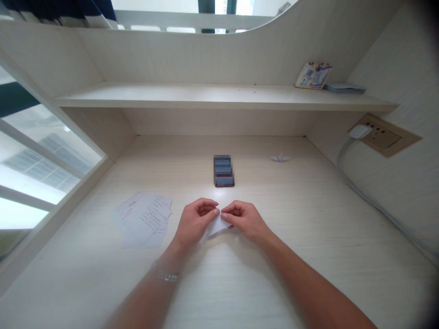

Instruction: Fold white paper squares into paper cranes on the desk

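Note:
Between my two hands is a small folded piece of white paper [218, 225], held just above the desk. My left hand [199, 218] pinches its upper left edge with thumb and fingers. At the upper right edge my right hand [244, 219] grips the same paper, thumb on top and a fingertip showing underneath. The two thumbs nearly meet at the top of the paper. Beyond the hands lies a phone [224, 171], its screen blurred out. A folded paper crane [280, 158] sits farther back on the right.
Several sheets of handwritten paper [146, 219] lie overlapping on the left of the desk [219, 292]. A shelf [192, 95] spans the back, bearing a colourful packet [313, 75] and a flat pad [345, 88]. On the right wall, a white plug [360, 131] with a grey cable [370, 203] sits in a socket.

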Motion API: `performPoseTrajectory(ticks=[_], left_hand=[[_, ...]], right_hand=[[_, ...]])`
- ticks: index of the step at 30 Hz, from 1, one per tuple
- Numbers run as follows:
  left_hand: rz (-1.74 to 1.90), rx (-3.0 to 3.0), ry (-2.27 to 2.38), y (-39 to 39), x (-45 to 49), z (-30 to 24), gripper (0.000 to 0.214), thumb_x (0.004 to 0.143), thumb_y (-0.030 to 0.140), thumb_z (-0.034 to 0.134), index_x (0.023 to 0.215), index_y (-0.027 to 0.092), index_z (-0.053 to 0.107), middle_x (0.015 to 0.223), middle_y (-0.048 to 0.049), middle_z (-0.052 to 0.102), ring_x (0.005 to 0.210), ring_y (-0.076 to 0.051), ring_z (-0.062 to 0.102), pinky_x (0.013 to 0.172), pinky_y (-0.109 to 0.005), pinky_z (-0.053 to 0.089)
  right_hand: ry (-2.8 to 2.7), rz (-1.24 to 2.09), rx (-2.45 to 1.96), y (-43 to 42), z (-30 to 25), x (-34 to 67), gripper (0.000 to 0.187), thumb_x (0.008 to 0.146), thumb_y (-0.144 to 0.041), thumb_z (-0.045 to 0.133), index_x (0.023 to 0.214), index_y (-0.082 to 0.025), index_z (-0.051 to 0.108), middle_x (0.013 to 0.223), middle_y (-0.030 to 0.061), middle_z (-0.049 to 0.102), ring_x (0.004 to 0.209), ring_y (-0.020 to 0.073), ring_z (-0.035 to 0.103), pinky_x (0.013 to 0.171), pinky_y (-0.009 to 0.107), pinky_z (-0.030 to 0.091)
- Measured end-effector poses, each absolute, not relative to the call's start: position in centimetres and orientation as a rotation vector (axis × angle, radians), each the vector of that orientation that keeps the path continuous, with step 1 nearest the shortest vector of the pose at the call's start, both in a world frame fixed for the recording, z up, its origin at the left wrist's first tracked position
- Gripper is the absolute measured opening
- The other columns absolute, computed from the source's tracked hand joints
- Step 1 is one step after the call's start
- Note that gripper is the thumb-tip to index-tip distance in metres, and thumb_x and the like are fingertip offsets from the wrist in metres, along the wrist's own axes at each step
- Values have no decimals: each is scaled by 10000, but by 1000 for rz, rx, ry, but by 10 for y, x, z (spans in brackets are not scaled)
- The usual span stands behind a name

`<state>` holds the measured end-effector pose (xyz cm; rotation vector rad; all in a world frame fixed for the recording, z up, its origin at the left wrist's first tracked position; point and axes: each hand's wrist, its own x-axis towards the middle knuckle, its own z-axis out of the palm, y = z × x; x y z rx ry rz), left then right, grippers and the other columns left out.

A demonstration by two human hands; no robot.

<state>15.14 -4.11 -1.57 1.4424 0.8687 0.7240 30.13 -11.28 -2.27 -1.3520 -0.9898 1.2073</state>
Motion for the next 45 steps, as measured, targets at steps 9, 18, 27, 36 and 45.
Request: performPoseTrajectory(ticks=[9,18,27,36,45], left_hand=[[742,1511,896,-41,152,-17,180,718,291,644,839,158,649,792,-51,675,716,-155,610,630,-237,476],[723,1440,787,-40,150,-17,215,701,234,672,891,143,630,837,-66,673,781,-160,623,735,-275,495],[735,1431,804,-40,150,-17,212,693,233,684,875,139,632,825,-68,680,768,-163,631,722,-268,500],[764,1437,842,-42,152,-16,177,704,245,664,852,152,633,785,-46,674,737,-152,618,679,-247,485],[733,1478,890,-43,154,-17,201,725,259,626,898,159,647,807,-52,672,724,-148,605,627,-230,463]], right_hand=[[-953,1213,-1343,-113,-25,297,216,708,-349,649,779,-145,637,674,15,638,616,134,595,542,252,507],[-940,1199,-1338,-111,-28,299,256,710,-384,655,790,-142,631,682,22,644,623,138,601,547,255,516],[-984,1164,-1334,-113,-25,298,227,731,-363,646,788,-144,624,695,20,636,640,136,594,556,249,514],[-1008,1140,-1340,-113,-23,296,199,744,-338,631,778,-141,627,693,19,632,639,138,591,563,255,515],[-1000,1143,-1358,-113,-25,296,192,747,-327,625,788,-140,629,696,23,634,626,135,586,559,256,507]])
